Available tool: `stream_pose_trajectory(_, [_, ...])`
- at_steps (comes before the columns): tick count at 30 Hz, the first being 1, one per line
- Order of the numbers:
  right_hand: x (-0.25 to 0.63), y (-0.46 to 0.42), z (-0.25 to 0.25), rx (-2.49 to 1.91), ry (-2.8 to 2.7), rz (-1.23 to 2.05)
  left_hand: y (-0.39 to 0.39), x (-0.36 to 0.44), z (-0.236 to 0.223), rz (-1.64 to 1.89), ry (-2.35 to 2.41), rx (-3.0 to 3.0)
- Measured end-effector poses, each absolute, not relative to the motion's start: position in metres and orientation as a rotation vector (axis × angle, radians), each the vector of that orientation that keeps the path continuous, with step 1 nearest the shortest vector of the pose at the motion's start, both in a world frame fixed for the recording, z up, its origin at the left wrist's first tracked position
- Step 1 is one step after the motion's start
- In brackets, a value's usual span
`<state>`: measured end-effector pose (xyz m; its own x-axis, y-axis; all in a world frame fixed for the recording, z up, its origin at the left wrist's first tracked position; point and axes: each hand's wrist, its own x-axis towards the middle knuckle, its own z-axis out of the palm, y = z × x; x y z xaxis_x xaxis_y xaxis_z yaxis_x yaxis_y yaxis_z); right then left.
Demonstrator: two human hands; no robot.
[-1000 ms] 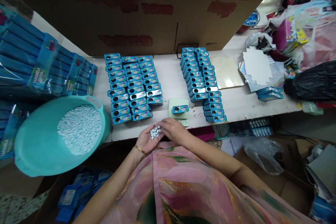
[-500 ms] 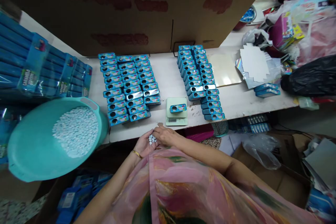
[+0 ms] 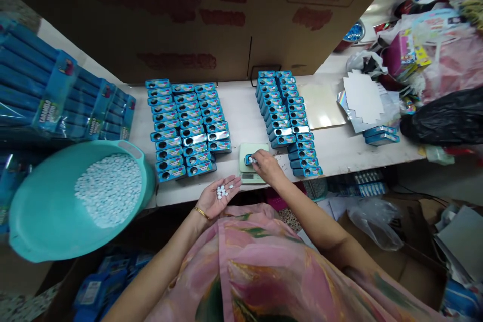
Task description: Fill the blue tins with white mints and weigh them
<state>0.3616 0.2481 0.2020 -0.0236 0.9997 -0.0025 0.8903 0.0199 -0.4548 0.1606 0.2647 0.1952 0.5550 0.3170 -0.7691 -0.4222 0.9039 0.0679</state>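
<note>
My left hand (image 3: 219, 196) lies palm up at the table's front edge, fingers stretched out, cradling several small white candies (image 3: 221, 191). To its upper right, my right hand (image 3: 267, 166) reaches over a pale green scale (image 3: 245, 167). Its fingertips are pinched on white candies (image 3: 251, 160) at the round opening of a small blue tin (image 3: 247, 159) that stands on the scale. The hand covers most of the tin's right part. Part of the scale's display shows below my fingers.
A turquoise tub (image 3: 49, 206) of white candies stands at the left. Rows of blue tins (image 3: 196, 127) stand left of the scale, more tins (image 3: 281, 110) right of it. A cardboard box (image 3: 169, 25) rises behind. Bags and card clutter the right.
My right hand has moved from my left palm up and right to the tin on the scale, with candies in its fingertips. My left hand has spread its fingers, showing the remaining candies.
</note>
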Motion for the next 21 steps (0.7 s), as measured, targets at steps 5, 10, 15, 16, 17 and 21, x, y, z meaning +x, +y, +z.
stream_pose_trajectory(5, [0.362, 0.245, 0.200, -1.890, -1.891, 0.500, 0.260, 0.154, 0.194, 0.463, 0.905, -0.150])
stream_pose_trajectory(10, [0.330, 0.227, 0.208, -1.754, -2.001, 0.506, 0.256, 0.151, 0.192, 0.476, 0.881, -0.154])
stream_pose_trajectory(15, [0.271, 0.218, 0.199, -1.493, -2.541, 0.638, 0.249, 0.145, 0.192, 0.413, 0.912, -0.215])
stream_pose_trajectory(16, [0.264, 0.217, 0.197, -1.488, -2.604, 0.650, 0.247, 0.143, 0.192, 0.375, 0.922, -0.228])
stream_pose_trajectory(17, [0.260, 0.217, 0.195, -1.482, -2.643, 0.662, 0.246, 0.141, 0.192, 0.341, 0.932, -0.238])
stream_pose_trajectory(21, [0.258, 0.215, 0.196, -1.420, -2.700, 0.678, 0.242, 0.134, 0.194, 0.309, 0.969, -0.246])
